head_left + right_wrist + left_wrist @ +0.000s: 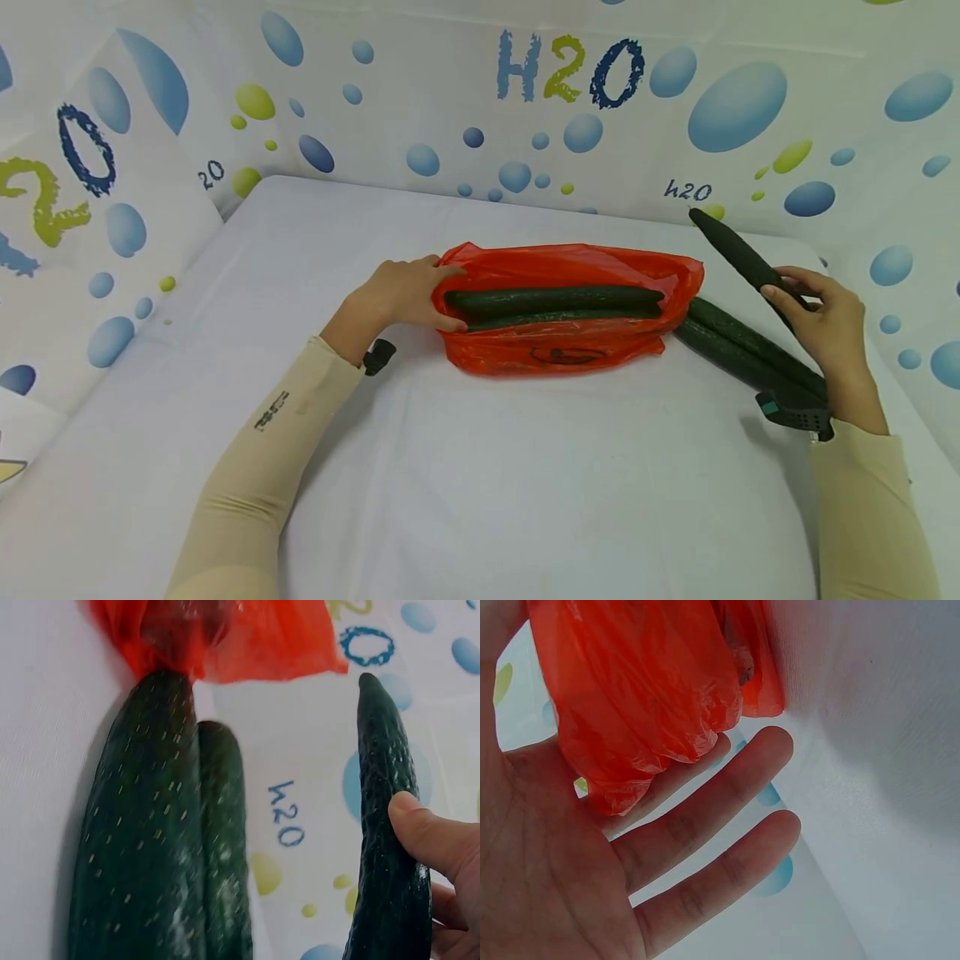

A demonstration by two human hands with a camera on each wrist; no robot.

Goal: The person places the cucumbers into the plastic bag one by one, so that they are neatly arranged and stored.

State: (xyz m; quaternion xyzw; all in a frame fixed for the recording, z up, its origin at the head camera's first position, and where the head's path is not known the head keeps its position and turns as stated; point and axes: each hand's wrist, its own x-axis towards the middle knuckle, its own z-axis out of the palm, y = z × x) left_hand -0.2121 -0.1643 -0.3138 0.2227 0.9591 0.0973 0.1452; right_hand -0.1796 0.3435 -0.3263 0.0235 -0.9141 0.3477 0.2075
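Nearest, two beige sleeves [870, 508] reach over the white table [525, 483]: the left forearm slants far and rightward, the right one runs almost straight toward the far side. Beyond the right sleeve, a pair of cucumbers [750, 346] lies side by side on the table, slanting toward the bag's right end and partly hidden by the right wrist. Left of them sits the red bag [555, 358], its mouth agape, with cucumbers [555, 298] lying lengthwise inside. The left hand [408, 292] is at the bag's left end, thumb and fingers spread apart against the plastic, some fingers straight in the left wrist view. The right hand [832, 321], bent leftward at the wrist, grips a single cucumber [738, 250] between thumb and fingers, toward its near end; most of its length projects past the thumb, far and left. Farthest stands a bubble-printed backdrop [465, 83].
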